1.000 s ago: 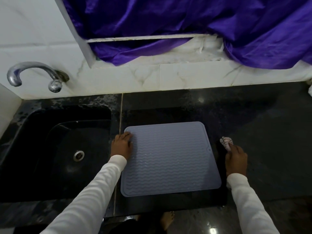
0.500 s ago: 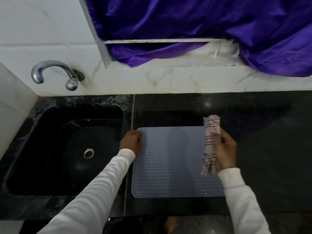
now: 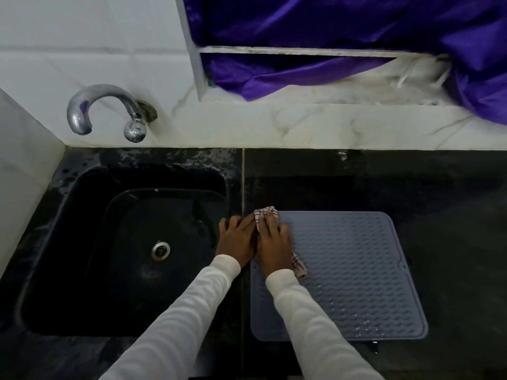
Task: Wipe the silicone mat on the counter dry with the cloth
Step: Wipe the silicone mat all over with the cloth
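Head view shows us at the start of the wiping step. Our right hand [image 3: 274,244] presses the striped cloth [image 3: 265,215] flat, with straight fingers, on the far left corner of the grey silicone mat [image 3: 354,272], which lies on the dark surface [image 3: 452,215] just beside the sink [image 3: 123,242]. Our left hand [image 3: 238,238] rests with open fingers at the left edge of the mat, touching the right hand. Water drops shine near the front edge, so we judge that the next move needs long strokes to the right and toward us, while the left hand keeps the mat from sliding.
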{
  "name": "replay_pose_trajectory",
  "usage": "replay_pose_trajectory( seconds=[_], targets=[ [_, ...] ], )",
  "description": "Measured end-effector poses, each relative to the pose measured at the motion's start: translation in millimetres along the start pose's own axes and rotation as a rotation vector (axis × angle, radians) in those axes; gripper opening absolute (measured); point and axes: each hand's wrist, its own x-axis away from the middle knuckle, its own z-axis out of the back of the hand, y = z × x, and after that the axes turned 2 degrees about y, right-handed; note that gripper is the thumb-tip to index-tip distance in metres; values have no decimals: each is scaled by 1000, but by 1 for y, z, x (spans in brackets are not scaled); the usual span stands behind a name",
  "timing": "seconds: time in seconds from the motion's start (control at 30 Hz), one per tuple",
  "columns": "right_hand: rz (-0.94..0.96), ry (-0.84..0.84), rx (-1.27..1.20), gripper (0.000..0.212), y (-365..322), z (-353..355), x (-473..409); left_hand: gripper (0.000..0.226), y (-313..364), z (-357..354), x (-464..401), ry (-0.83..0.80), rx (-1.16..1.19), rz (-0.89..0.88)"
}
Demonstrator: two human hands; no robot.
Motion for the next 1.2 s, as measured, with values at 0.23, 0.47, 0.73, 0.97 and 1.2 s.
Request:
replay_pose_trajectory(
  seconds=[0.23,0.47,0.73,0.97,1.2],
  targets=[
    [-13,-90,259,75,0,4,0,48,-3,-13,6,80,-52,-62],
    [-3,-97,323,72,32,13,-5,50,-2,-16,6,86,16,-29],
    [-56,-166,325,57,100,39,-2,54,7,-8,7,-28,-14,35],
    [-123,-36,304,58,157,60,-2,54,5,-2,1,-28,-30,69],
    [-211,-20,314,61,228,78,8,54,12,-7,9,-52,-55,109]
  ],
)
